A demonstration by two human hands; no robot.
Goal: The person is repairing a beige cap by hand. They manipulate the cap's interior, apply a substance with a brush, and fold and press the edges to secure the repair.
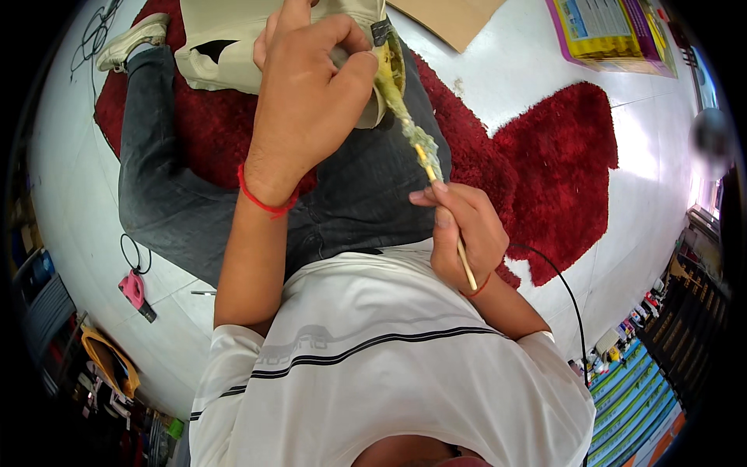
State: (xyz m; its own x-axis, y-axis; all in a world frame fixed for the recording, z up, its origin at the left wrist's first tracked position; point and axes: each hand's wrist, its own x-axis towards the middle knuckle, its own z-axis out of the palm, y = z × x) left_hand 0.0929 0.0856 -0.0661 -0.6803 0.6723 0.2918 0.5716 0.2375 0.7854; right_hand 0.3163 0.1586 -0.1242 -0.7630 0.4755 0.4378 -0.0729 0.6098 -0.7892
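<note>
My right hand (471, 237) grips a thin wooden stick (465, 261), pinched between thumb and fingers. Pale greenish, sticky-looking stuff (420, 144) clings to the stick's far part and trails up to the cream-coloured piece (222, 27) that rests across my lap. On that piece's right side is an opening with a yellow-green smeared inside (391, 74), and a dark patch (380, 33) sits at its edge. My left hand (315, 89), with a red string at the wrist, is closed over the cream piece next to the opening. Its fingertips are partly hidden.
A dark red shaggy rug (556, 171) lies under and beside my legs on the white tiled floor. At the upper right stand a purple and yellow box (611, 35) and a cardboard sheet (451, 19). A pink hand tool (132, 289) lies at left; a black cable (572, 300) curves at right.
</note>
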